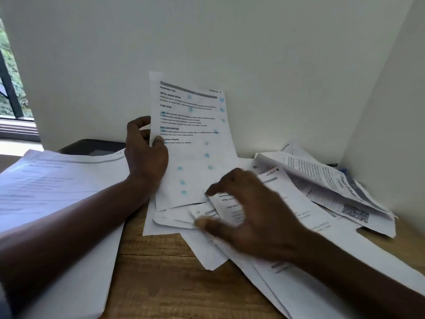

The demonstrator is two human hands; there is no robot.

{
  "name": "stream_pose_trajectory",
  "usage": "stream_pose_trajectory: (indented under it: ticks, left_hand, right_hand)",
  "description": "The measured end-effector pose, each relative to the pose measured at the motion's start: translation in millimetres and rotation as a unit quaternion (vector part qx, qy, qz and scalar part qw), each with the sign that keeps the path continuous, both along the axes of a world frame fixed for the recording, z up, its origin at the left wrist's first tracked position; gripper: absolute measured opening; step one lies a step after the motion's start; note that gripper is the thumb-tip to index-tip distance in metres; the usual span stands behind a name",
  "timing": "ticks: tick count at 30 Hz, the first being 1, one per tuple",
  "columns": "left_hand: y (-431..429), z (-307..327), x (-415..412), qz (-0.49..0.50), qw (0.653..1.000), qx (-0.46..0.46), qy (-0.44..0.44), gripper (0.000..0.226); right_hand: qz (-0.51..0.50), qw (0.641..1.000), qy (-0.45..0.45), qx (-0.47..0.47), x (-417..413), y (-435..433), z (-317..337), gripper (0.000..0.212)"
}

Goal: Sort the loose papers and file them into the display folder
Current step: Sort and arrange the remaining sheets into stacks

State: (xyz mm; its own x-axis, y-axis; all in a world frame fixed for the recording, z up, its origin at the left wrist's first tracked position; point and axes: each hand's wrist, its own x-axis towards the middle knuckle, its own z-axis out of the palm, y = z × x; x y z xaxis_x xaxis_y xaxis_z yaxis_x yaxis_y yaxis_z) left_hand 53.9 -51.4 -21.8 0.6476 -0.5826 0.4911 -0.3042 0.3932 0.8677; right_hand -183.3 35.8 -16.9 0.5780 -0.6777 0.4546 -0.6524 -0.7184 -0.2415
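My left hand (145,149) holds a printed sheet (195,143) with blue spots upright by its left edge, thumb on the front. My right hand (250,215), blurred, hovers over a messy pile of loose papers (299,217) on the wooden table (156,272), its thumb and fingers spread around a curled sheet (226,206); whether it grips that sheet is unclear. A neater stack of printed sheets (53,180) lies at the left. A dark flat object (92,146), possibly the display folder, lies at the back, partly under the left stack.
A white wall rises right behind the table and another closes the right side. A folded brochure (331,183) with a QR code lies on the pile at the right. A window shows at the far left.
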Motion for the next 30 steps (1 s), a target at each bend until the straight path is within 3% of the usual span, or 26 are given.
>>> stream_pose_trajectory:
  ticks: [2, 3, 10, 13, 15, 17, 21, 25, 27, 30]
  left_hand:
    - [0.0, 1.1, 0.5, 0.007, 1.0, -0.003, -0.002, 0.038]
    - [0.2, 1.6, 0.5, 0.013, 1.0, -0.003, -0.007, 0.038]
    - [0.6, 2.7, 2.0, 0.011, 1.0, 0.0, -0.005, 0.037]
    - [1.9, 3.3, 1.3, 0.009, 1.0, -0.002, -0.001, 0.036]
    - [3.4, 5.0, 0.5, 0.006, 1.0, -0.009, 0.005, 0.036]
    - [4.5, 8.9, 0.9, 0.009, 1.0, -0.02, 0.011, 0.035]
    - [-0.5, 15.7, 8.6, 0.009, 0.998, -0.025, 0.054, 0.03]
    - [-2.0, 21.1, 10.7, -0.021, 0.991, -0.015, 0.132, 0.027]
    - [-2.7, 24.3, 9.2, -0.037, 0.983, -0.004, 0.178, 0.026]
    - [-4.1, 27.2, 6.4, -0.08, 0.967, 0.012, 0.24, 0.019]
  right_hand:
    - [-0.019, 0.997, 0.075, 0.013, 16.1, 6.2, -17.2, 0.072]
    - [-0.03, 0.997, 0.072, 0.007, 18.6, 4.2, -23.7, 0.069]
    - [-0.056, 0.998, -0.013, -0.035, 13.2, -11.1, -33.5, 0.023]
    - [0.012, 0.991, -0.124, 0.056, 11.7, -9.9, -32.7, 0.033]
    - [0.049, 0.97, -0.207, 0.12, 6.9, -10.5, -25.0, 0.043]
    - [0.052, 0.955, -0.264, 0.122, -1.7, -14.4, -13.5, 0.039]
    - [0.006, 0.914, -0.395, 0.092, -28.9, -28.1, 11.7, 0.04]
    - [-0.065, 0.851, -0.52, 0.038, -58.7, -42.0, 30.0, 0.049]
    - [-0.085, 0.824, -0.56, 0.006, -70.1, -46.9, 34.9, 0.05]
    - [-0.087, 0.813, -0.574, -0.043, -81.5, -51.5, 37.6, 0.04]
